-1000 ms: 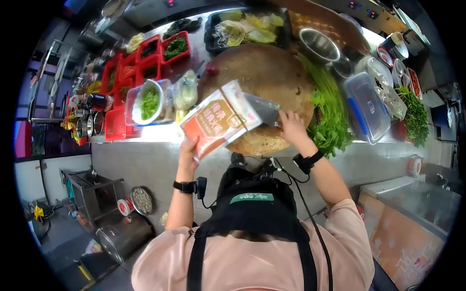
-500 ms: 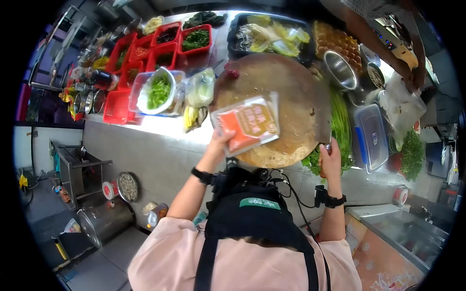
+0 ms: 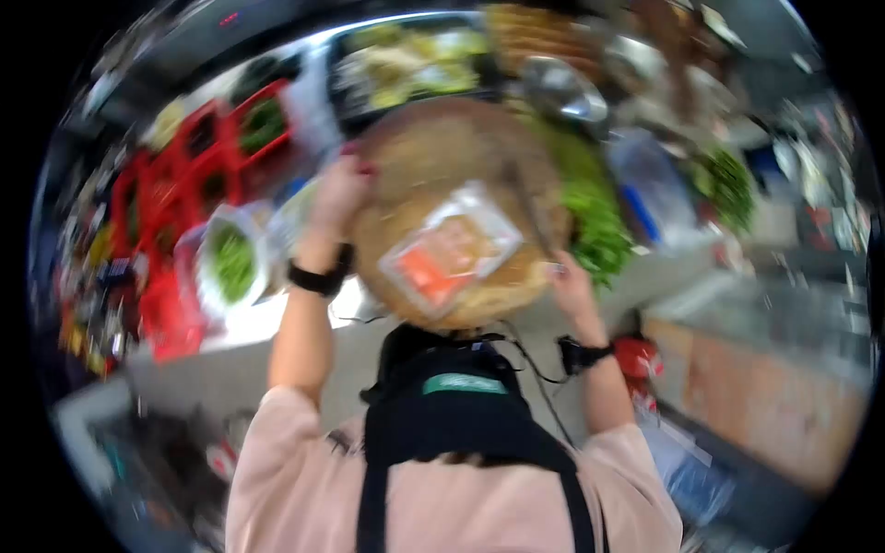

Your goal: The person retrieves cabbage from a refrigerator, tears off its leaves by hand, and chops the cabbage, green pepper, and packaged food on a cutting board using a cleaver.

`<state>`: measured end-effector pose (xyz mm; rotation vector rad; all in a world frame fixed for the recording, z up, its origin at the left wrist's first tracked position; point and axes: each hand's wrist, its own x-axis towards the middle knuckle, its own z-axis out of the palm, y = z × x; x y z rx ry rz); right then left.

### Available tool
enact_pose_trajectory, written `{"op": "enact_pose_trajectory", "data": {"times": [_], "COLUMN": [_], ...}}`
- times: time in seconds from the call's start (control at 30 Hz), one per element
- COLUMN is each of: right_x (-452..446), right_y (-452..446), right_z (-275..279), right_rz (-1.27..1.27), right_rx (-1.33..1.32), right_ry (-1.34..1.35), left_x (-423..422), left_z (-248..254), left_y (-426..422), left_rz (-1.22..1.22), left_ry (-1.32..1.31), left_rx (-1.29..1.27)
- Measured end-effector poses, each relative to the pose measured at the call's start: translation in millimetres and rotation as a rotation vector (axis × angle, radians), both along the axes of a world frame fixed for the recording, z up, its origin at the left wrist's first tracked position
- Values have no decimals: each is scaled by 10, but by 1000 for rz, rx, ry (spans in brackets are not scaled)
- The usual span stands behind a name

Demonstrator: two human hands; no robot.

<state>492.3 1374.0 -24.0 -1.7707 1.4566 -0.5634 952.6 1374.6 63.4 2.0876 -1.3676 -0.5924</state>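
Observation:
On the round wooden chopping board (image 3: 424, 138) lies a flat plastic packet (image 3: 441, 256) with an orange and gold-brown print. My left hand (image 3: 339, 194) is off the packet, at the board's left edge, beside or on a small dark red piece (image 3: 358, 162). Motion blur smears its fingers, so its grip is unclear. My right hand (image 3: 568, 281) is closed round the handle of a cleaver (image 3: 528, 205). The blade extends over the board's right side, away from me, its outline blurred.
Red baskets (image 3: 241, 147) of chopped ingredients stand on the left, near a white bowl (image 3: 260, 276) of green pieces. Behind the board is a black tray (image 3: 341, 88) of leaves. Leafy greens (image 3: 595, 230), a metal bowl (image 3: 562, 90) and a clear box (image 3: 650, 180) are right.
My left hand has let go of the packet, which now lies on the board, and has moved to the dark red piece. The view has swung; my right hand keeps the cleaver.

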Motion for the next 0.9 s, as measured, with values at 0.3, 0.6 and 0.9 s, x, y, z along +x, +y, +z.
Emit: {"op": "enact_pose_trajectory", "data": {"times": [0.3, 0.6, 0.9], "right_x": [328, 159, 267], "right_y": [142, 225, 100], "right_z": [782, 858, 934], "right_rz": [-46, -97, 47], "right_rx": [-11, 34, 93], "right_ry": [147, 102, 28], "left_x": [1388, 1738, 530], "left_z": [-1977, -2624, -1028], "left_y": [-1251, -1486, -1161], "left_rz": [-123, -331, -313], "left_ry": [52, 291, -115], "left_rx": [376, 349, -89]}}
